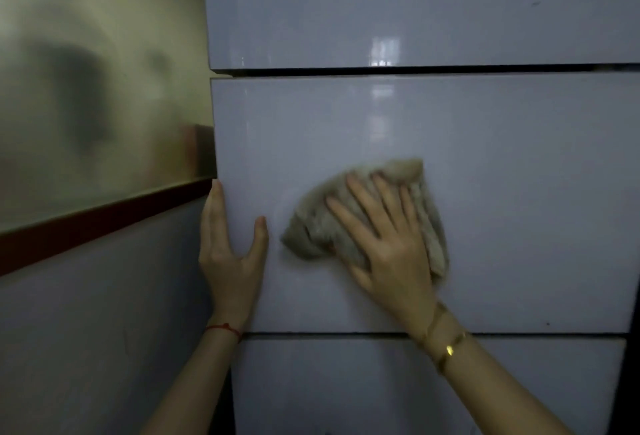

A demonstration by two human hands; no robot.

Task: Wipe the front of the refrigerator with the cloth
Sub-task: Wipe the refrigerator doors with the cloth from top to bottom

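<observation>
The pale grey refrigerator front [485,175] fills the view, split by dark gaps into three glossy panels. A crumpled beige cloth [313,226] lies flat against the middle panel. My right hand [384,237] presses on the cloth with its fingers spread and straight, covering most of it. My left hand [230,254] rests on the left edge of the same panel, thumb on the front and fingers along the side edge, a hand's width left of the cloth.
To the left stands a shiny metal wall sheet [86,105] over a dark red strip [104,223], with a grey wall [86,348] below. A dark gap [225,393] runs between the refrigerator and that wall.
</observation>
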